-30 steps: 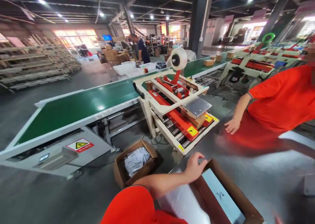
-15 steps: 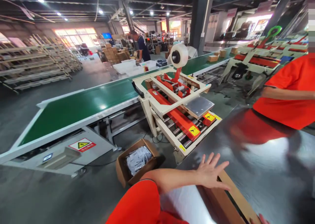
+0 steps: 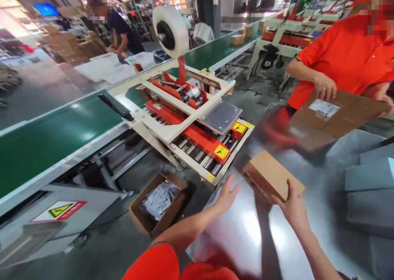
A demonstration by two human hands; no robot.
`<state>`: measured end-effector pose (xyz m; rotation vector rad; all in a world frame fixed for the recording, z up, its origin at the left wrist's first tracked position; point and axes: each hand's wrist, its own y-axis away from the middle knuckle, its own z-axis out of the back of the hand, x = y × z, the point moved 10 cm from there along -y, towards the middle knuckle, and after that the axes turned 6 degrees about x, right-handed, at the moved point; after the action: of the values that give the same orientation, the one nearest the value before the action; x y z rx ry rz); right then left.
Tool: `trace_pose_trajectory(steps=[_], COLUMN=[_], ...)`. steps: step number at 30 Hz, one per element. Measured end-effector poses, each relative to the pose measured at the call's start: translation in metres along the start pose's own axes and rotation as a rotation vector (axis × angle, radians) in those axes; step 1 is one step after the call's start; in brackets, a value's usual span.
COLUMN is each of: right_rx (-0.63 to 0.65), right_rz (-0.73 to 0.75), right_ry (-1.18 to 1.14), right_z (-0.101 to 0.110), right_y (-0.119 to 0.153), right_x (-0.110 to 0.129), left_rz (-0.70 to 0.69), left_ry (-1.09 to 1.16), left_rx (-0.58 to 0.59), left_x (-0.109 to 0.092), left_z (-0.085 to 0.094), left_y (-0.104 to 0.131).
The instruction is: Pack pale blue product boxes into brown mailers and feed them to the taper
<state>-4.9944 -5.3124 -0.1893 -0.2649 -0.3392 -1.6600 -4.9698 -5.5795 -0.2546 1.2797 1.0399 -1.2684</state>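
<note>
Closed cardboard box (image 3: 272,177) is lying flat on the shiny metal table (image 3: 246,230), just short of the taping machine (image 3: 191,120) and its rollers (image 3: 197,157). Right hand (image 3: 292,208) is gripping the box's near corner, fingers curled over the edge. Left hand (image 3: 226,196) is lying spread open on the table just beside the box, not touching it and holding nothing. Judging by this, the box is packed and shut but not yet taped; it has not reached the rollers, so feeding it in and sealing are left. A co-worker in an orange shirt (image 3: 341,54) is holding a flat carton (image 3: 335,111) across the table. An open box of bags (image 3: 158,202) is sitting on the floor.
</note>
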Motion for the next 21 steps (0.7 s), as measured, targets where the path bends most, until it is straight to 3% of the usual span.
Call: trace_pose_trajectory(steps=[3,6,8,10,12,14,18,19,21], right_rx=[0.049,0.161,0.162,0.149,0.078,-0.095,-0.551,-0.622,-0.686], right_rz=[0.131,0.302,0.347,0.363,0.324,0.186,-0.347,-0.483,-0.702], right_ry=[-0.159,-0.351,-0.408,-0.461,-0.500,-0.498,-0.353,-0.313,-0.270], right_z=[0.007,-0.011,-0.022,-0.029,-0.018,0.016,0.118,0.137,0.156], right_y=[-0.089,-0.127,-0.127,-0.112,-0.078,-0.016,0.179,0.228,0.302], right_x=[0.077,0.162,0.186,0.173,0.115,0.017,-0.221,-0.267,-0.334], left_rz=[0.099,0.189,0.244,0.298,0.356,0.415,0.536,0.583,0.688], left_ry=[0.027,0.058,0.098,0.154,0.204,0.218,0.181,0.172,0.156], left_rx=[0.000,0.109,0.204,0.315,0.449,0.601,0.830,0.864,0.921], left_x=[0.042,0.077,0.091,0.094,0.087,0.071,0.036,0.029,0.019], left_z=[-0.001,-0.037,-0.072,-0.110,-0.151,-0.193,-0.278,-0.299,-0.339], left_y=[0.034,0.060,0.070,0.075,0.081,0.090,0.111,0.117,0.133])
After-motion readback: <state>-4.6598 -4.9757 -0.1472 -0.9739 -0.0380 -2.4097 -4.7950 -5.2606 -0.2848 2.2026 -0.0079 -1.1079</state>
